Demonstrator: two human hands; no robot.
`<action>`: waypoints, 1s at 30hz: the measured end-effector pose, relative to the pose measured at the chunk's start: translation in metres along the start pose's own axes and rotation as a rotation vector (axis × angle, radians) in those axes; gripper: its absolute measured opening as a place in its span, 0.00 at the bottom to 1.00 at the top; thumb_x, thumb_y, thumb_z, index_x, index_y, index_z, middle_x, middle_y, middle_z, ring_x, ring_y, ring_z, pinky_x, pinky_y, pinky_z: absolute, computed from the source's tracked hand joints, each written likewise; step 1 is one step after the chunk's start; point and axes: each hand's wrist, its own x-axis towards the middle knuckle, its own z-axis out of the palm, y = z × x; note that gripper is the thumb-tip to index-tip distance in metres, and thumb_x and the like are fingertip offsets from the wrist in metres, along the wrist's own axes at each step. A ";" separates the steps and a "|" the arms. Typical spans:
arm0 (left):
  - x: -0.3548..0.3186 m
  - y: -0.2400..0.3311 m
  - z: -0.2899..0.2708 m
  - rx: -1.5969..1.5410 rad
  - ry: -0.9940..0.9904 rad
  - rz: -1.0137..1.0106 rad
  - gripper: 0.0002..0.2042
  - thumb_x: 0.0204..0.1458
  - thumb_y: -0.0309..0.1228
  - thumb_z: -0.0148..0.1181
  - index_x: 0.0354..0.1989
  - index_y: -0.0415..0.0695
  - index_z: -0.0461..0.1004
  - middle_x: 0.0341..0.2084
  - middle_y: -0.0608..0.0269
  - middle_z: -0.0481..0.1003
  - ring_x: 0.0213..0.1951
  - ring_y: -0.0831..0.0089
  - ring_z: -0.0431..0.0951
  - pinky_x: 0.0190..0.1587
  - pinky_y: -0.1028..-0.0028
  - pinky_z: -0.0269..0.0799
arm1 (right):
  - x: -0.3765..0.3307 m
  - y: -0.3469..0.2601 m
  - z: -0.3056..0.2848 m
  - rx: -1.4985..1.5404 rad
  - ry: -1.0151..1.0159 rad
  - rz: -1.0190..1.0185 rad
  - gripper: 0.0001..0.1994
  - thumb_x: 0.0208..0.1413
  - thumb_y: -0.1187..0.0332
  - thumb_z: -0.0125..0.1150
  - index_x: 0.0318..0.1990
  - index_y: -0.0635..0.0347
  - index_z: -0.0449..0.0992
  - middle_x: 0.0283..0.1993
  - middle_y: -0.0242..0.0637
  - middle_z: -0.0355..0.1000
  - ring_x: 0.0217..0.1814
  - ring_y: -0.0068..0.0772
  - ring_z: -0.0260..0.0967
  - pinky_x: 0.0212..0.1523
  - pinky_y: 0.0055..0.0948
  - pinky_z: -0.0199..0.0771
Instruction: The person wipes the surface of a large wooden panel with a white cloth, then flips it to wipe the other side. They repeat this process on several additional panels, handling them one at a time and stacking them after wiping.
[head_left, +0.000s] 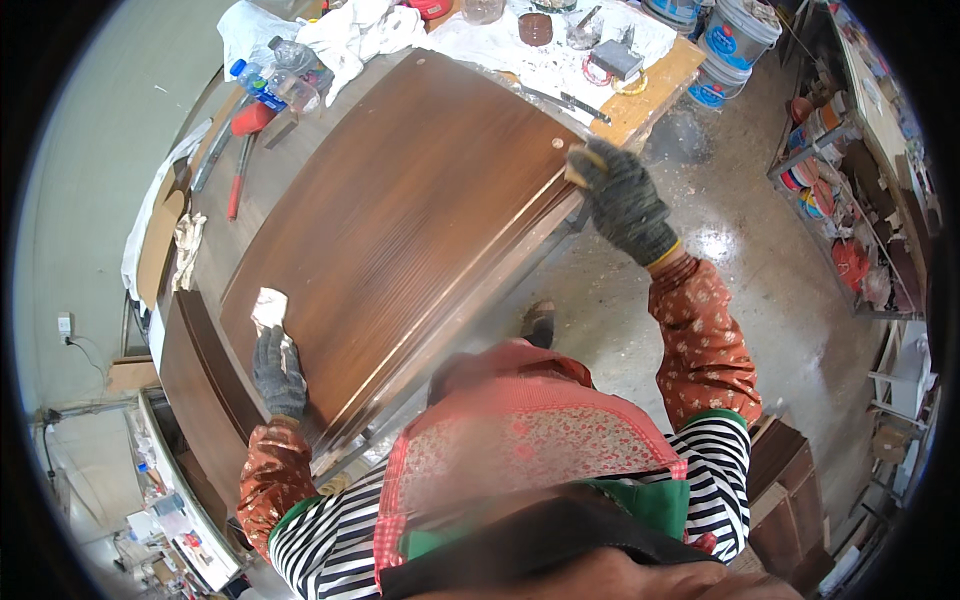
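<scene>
A large dark brown wooden panel lies slantwise on the table in front of me, with a small pale round spot at each far corner. My left hand, in a grey knit glove, rests on the panel's near left end. Its fingers are closed on a folded white cloth that sticks out past the fingertips. At the panel's far right corner, my right hand in a matching glove has its fingers bent round the edge. Something tan shows at those fingertips; I cannot tell what it is.
Left of the panel lie a red-headed mallet, plastic bottles and another brown panel. White sheeting with jars covers the far end. Paint buckets stand beyond it. A loaded shelf runs along the right; brown boards stand lower right.
</scene>
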 end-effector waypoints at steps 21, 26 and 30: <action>0.160 0.446 0.079 -0.159 -0.046 0.248 0.21 0.55 0.34 0.57 0.59 0.51 0.73 0.60 0.56 0.71 0.60 0.50 0.69 0.62 0.53 0.65 | 0.034 0.164 0.030 0.399 0.074 0.103 0.22 0.56 0.69 0.67 0.60 0.53 0.75 0.59 0.52 0.70 0.59 0.55 0.71 0.56 0.45 0.74; 0.139 0.458 0.099 0.135 0.116 0.049 0.28 0.53 0.29 0.55 0.66 0.50 0.66 0.65 0.54 0.65 0.67 0.51 0.63 0.70 0.54 0.58 | 0.063 0.185 0.021 0.507 0.120 -0.001 0.24 0.56 0.70 0.67 0.62 0.55 0.73 0.61 0.49 0.69 0.61 0.49 0.70 0.59 0.41 0.73; 0.072 0.406 0.072 0.313 0.021 -0.195 0.23 0.57 0.30 0.54 0.63 0.47 0.68 0.65 0.55 0.65 0.70 0.58 0.59 0.72 0.60 0.52 | 0.093 0.173 0.036 0.736 0.074 -0.139 0.22 0.57 0.71 0.67 0.60 0.57 0.74 0.60 0.47 0.69 0.62 0.46 0.69 0.59 0.39 0.74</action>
